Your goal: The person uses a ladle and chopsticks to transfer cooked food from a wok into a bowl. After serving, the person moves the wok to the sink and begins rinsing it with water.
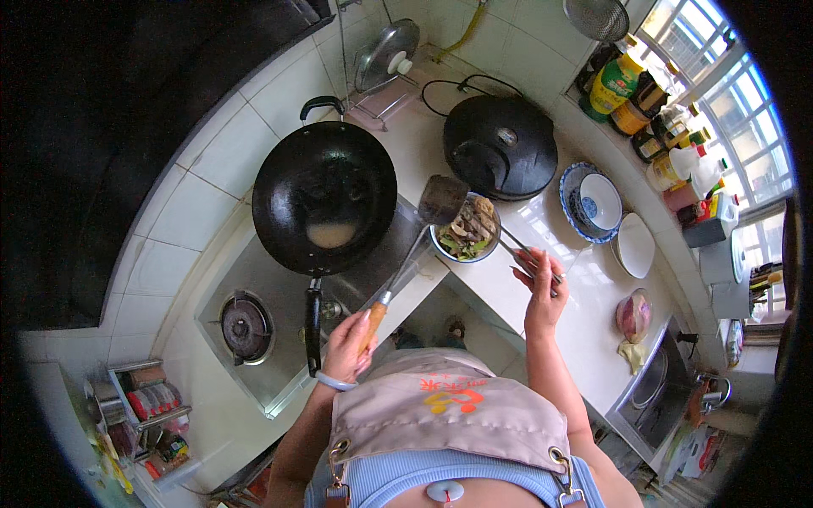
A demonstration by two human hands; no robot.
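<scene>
My left hand point(347, 349) grips the wooden handle of a wok spatula point(441, 200). The spatula's dark, wet-looking blade hangs over the upper left rim of a blue-rimmed bowl point(443, 253). Cooked food point(469, 232), brownish pieces with green leaves, fills that bowl. Chopsticks point(522, 255) are held in my right hand point(544, 289), their far ends reaching the food. A black wok point(324, 165) sits on the hob to the left, with a little cloudy liquid point(331, 235) at its bottom. Its long black handle point(314, 333) points towards me, close beside my left hand.
A second gas burner point(246, 327) lies front left. Behind the bowl stands a black lidded electric cooker point(500, 146). Stacked bowls point(591, 203), a white plate point(635, 244) and a sink point(654, 381) are on the right. Bottles point(613, 86) line the windowsill; a glass lid point(387, 57) leans at the back.
</scene>
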